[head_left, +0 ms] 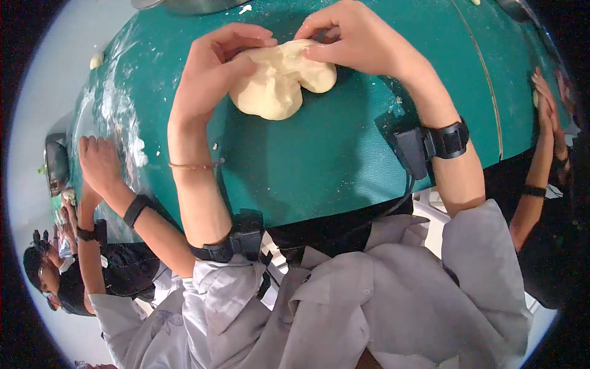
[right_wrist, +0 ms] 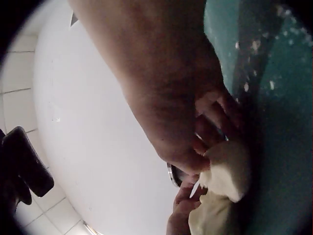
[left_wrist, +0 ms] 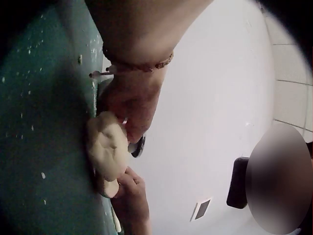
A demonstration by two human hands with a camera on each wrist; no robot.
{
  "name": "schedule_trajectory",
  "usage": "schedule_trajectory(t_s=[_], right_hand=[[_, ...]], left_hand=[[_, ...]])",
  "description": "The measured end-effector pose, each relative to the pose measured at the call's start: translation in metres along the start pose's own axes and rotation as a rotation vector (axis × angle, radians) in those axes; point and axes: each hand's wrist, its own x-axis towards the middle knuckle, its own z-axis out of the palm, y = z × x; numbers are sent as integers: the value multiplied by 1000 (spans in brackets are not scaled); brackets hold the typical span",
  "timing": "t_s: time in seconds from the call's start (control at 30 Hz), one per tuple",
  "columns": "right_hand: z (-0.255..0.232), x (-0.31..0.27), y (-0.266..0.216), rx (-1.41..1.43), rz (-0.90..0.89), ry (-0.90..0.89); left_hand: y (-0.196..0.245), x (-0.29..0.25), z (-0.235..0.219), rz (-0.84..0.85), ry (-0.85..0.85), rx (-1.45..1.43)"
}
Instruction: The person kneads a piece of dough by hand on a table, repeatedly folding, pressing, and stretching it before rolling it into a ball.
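A pale lump of dough lies on the green table, with a deep notch in its near side that parts it into a larger left lobe and a smaller right one. My left hand grips its upper left edge, thumb on top. At the upper right, my right hand pinches the dough between thumb and fingers. In the left wrist view the dough looks thick and dented on top. The right wrist view shows the right thumb pressed on the smaller lobe, the fingertips partly hidden behind it.
A metal bowl stands at the far edge. White flour streaks the table's left side, near a small dough piece. Another person's hands are at the left, and others' hands at the right.
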Motion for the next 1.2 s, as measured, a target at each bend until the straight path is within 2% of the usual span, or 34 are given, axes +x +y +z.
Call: schedule_trajectory(t_s=[0.1, 0.17, 0.2, 0.3, 0.37, 0.43, 0.47, 0.53, 0.73, 0.83, 0.93, 0.97, 1.07, 1.1, 1.17, 1.2], right_hand=[[-16, -3, -10, 45, 98, -57], [-7, -4, 4, 27, -15, 72], [1, -5, 10, 24, -71, 140], [23, -2, 9, -249, -192, 41], [27, 0, 15, -217, -220, 58], [28, 1, 16, -218, -273, 107], [27, 1, 14, -148, -216, 131], [27, -1, 5, -2, -101, 177], [27, 4, 6, 142, -72, 309], [14, 1, -19, 220, -27, 396], [14, 2, -17, 546, 81, 441], [17, 4, -12, 730, 31, 446], [18, 4, -10, 1016, 8, 540], [15, 3, -5, 1069, -86, 566], [11, 4, 0, 982, -132, 616], [10, 5, 1, 938, -154, 636]], left_hand=[[2, 0, 3, 28, 12, 36], [12, -2, 8, -22, 52, 108], [14, -4, 11, 0, 65, 247], [17, -7, 19, 23, 84, 621], [12, -9, 25, -23, 89, 792], [19, -8, 26, -142, 66, 665], [22, -7, 26, -200, 57, 603], [14, -5, 24, -96, 99, 498], [12, -2, 20, 113, 216, 237], [14, -1, 18, 190, 239, 89], [12, 2, 18, 231, 227, -76], [12, 3, 19, 239, 219, -136], [18, 1, 30, 131, 204, -365], [21, 2, 34, 32, 188, -429], [26, 1, 43, -168, 159, -560], [22, 1, 46, -136, 189, -500]])
